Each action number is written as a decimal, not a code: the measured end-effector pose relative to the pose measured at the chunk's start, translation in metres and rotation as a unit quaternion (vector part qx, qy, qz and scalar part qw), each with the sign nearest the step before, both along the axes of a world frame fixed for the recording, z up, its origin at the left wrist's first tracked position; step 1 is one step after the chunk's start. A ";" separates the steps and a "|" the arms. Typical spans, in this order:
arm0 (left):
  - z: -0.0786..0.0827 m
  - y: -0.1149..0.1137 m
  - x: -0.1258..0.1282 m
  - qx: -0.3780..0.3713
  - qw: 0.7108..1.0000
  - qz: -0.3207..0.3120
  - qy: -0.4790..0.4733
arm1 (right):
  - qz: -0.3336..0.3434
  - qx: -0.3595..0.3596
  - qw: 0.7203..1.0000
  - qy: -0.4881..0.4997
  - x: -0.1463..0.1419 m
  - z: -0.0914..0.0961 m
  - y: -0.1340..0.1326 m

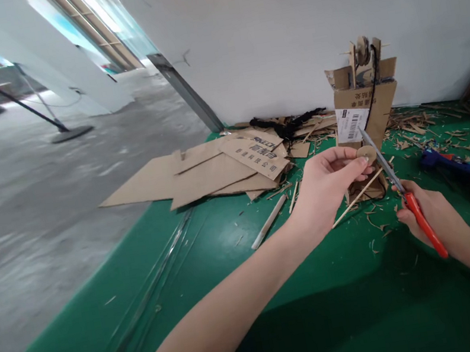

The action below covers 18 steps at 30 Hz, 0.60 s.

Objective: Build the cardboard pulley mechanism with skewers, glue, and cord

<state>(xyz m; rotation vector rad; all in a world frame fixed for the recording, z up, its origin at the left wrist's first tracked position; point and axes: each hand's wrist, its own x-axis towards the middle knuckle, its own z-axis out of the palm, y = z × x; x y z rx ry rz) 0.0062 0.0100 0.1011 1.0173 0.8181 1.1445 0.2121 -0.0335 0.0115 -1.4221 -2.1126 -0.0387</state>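
Between the fingertips of my left hand [334, 174] is a small round cardboard disc [366, 153]. My right hand [435, 213] is closed around a pair of scissors [423, 225] with red handles. The grey blades point up and left, right beside the disc's edge; I cannot tell whether they touch it. Behind both hands stands an upright cardboard box [360, 101] with a white label and cardboard wheels on a stick at its top. A thin wooden stick [358, 198] slants below the disc. My left fingers partly hide the box's lower part.
Flat cardboard sheets [216, 170] and a black cord [287, 125] lie at the back left. A pale rod [268, 222] rests on the green table [215, 275]. Cardboard scraps [412, 131] and a blue glue gun [449, 164] are at the right. A white panel [284, 41] stands behind.
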 end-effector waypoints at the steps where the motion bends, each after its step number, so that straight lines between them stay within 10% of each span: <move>1: 0.000 0.001 0.000 0.004 1.000 0.003 0.006 | -0.001 0.005 1.000 -0.005 0.001 0.000 0.000; 18: -0.004 0.009 -0.002 0.029 0.998 0.041 0.022 | 0.027 -0.013 0.999 0.017 0.003 0.000 0.002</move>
